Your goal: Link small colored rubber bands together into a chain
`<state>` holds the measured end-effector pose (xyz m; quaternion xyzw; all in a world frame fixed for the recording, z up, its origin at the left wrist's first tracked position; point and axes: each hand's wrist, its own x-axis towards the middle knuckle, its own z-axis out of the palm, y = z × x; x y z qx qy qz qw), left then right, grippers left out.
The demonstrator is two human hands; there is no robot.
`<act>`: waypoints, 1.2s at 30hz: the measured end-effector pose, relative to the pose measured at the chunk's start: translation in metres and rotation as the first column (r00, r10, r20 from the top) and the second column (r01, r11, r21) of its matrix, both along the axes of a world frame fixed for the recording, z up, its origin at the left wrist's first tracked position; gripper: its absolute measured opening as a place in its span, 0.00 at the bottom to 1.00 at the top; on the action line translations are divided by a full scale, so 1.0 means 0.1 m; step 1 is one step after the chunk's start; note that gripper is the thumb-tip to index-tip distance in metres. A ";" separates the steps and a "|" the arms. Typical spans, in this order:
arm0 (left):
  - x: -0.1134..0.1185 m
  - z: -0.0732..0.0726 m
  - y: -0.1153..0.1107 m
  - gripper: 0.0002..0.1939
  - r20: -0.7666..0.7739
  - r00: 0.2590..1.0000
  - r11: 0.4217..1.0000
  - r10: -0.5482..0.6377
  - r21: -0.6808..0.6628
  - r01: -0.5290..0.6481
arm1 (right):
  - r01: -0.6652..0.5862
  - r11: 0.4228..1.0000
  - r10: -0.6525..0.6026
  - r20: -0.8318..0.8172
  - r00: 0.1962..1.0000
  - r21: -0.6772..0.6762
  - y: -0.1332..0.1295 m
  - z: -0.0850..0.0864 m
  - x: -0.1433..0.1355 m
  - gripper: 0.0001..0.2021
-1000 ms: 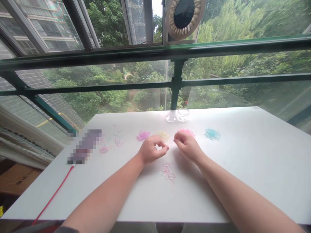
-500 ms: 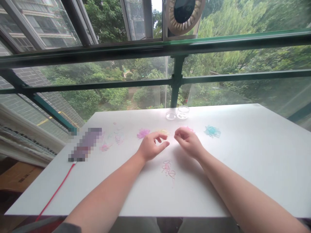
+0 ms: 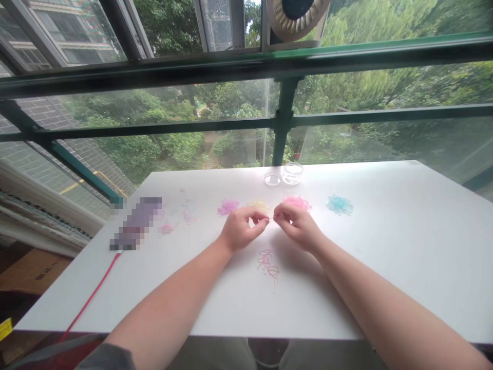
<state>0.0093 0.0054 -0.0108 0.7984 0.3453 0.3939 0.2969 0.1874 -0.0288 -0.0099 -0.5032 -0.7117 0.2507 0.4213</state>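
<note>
My left hand (image 3: 243,226) and my right hand (image 3: 297,225) meet over the middle of the white table, fingertips pinched and nearly touching. Between them a thin pale strand, which looks like a small rubber band (image 3: 270,218), is held at both ends; the fingers hide most of it. Just behind the hands lie a pile of yellow rubber bands (image 3: 257,206) and a pile of pink rubber bands (image 3: 298,202). Purple rubber bands (image 3: 228,206) are heaped left of my left hand, teal ones (image 3: 339,204) to the right. Nearer me lies a loose tangle of pinkish bands (image 3: 267,263).
A clear round container (image 3: 293,173) and its clear lid (image 3: 272,179) stand at the table's back edge. Mixed bands (image 3: 188,216) are scattered on the left. Beside them is a blurred-out dark object (image 3: 136,223) with a red cable (image 3: 92,295). A green railing (image 3: 246,69) runs behind the table.
My left thumb and fingers have closed into a pinch, and the two hands have come together with a thin band between them. The view has tilted slightly down.
</note>
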 end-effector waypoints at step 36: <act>-0.74 -0.02 0.61 0.14 -0.405 0.873 0.954 0.272 -0.009 -0.301 | -0.056 0.984 0.103 0.285 0.953 -0.170 0.04 -0.09 0.09 0.05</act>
